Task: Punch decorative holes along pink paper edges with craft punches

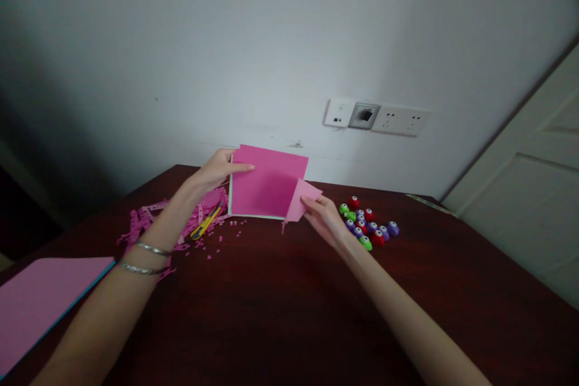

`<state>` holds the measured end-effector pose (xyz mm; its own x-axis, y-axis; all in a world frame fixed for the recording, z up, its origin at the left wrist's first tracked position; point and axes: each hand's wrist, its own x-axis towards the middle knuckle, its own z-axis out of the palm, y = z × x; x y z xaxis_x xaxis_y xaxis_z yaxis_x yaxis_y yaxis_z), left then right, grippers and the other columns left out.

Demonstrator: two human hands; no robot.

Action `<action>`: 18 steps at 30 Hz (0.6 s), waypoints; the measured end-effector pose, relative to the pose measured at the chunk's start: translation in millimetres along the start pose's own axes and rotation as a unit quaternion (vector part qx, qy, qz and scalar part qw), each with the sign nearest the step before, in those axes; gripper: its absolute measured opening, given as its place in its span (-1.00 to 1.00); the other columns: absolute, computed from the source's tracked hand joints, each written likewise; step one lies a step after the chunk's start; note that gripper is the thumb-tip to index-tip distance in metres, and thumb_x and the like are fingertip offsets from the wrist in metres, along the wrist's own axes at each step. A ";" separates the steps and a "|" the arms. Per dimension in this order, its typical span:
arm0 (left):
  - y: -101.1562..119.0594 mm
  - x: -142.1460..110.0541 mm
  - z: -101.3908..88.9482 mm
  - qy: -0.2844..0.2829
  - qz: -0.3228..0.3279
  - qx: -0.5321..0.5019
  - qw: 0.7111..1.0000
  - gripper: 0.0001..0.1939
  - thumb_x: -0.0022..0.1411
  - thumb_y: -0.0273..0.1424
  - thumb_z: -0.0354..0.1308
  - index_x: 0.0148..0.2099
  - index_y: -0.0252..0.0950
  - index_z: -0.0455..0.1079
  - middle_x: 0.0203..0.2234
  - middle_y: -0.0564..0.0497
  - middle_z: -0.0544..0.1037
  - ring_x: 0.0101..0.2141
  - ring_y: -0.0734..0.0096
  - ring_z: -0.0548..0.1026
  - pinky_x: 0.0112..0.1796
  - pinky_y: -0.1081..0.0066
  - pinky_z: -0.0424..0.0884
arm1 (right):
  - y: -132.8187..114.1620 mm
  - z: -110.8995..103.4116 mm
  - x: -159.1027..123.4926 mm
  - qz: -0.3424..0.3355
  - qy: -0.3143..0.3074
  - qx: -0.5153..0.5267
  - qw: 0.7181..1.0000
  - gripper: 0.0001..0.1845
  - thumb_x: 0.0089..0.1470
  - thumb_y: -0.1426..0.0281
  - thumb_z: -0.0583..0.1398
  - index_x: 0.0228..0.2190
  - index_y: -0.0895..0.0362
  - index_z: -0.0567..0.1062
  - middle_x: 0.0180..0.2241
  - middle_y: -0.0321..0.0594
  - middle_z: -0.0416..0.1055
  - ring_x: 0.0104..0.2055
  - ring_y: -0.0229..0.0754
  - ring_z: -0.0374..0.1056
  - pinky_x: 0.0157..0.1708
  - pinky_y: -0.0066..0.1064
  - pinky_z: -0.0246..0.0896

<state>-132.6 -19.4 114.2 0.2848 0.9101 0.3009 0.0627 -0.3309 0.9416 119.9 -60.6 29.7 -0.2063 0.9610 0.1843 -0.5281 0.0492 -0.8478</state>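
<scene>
My left hand (220,170) grips the upper left edge of a stack of pink paper sheets (265,184), which stands tilted up on the dark wooden table (289,301). My right hand (326,219) pinches a smaller pink paper piece (302,200) at the stack's lower right corner. Two silver bangles (147,257) sit on my left wrist.
Pink paper scraps (149,223) and a yellow utility knife (205,222) lie left of the stack. Several small red, green and purple craft punches (368,226) cluster to the right. Another pink paper pad (40,301) lies at the near left. A wall with sockets (375,116) stands behind.
</scene>
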 end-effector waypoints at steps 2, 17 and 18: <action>-17.6 2.5 17.4 -0.009 -0.022 -0.026 0.999 -0.74 -0.15 -0.47 0.28 -0.29 -0.37 0.47 -0.39 -0.09 0.55 -0.41 0.31 0.49 -0.32 0.28 0.40 | 0.5 -10.8 -8.7 -0.006 0.036 -0.029 0.999 -0.68 -0.23 0.36 0.33 -0.33 0.18 0.49 -0.30 -0.19 0.50 -0.26 -0.17 0.39 -0.18 -0.31 0.27; -103.0 -22.4 119.0 0.066 -0.023 -0.143 0.987 -0.65 -0.09 -0.28 0.29 -0.26 -0.39 0.42 -0.36 -0.05 0.54 -0.38 0.36 0.48 -0.26 0.33 0.38 | 22.0 -61.9 -34.9 -0.170 0.153 -0.157 0.961 -0.57 -0.20 0.39 0.31 -0.28 0.03 0.25 -0.29 -0.33 0.39 -0.25 -0.25 0.37 -0.22 -0.39 0.28; -105.0 -26.3 119.7 0.064 -0.023 -0.132 0.989 -0.65 -0.09 -0.27 0.28 -0.26 -0.39 0.42 -0.36 -0.05 0.54 -0.37 0.36 0.48 -0.25 0.33 0.38 | 22.1 -63.9 -37.6 -0.156 0.131 -0.158 0.966 -0.53 -0.21 0.41 0.31 -0.23 0.03 0.26 -0.26 -0.32 0.40 -0.22 -0.24 0.37 -0.18 -0.37 0.26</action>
<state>-32.2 -38.4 -10.7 0.1639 0.9525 0.2568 -0.1845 -0.2261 0.9565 168.6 -78.3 -27.7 0.1593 0.9200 0.3581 -0.2444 0.3882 -0.8886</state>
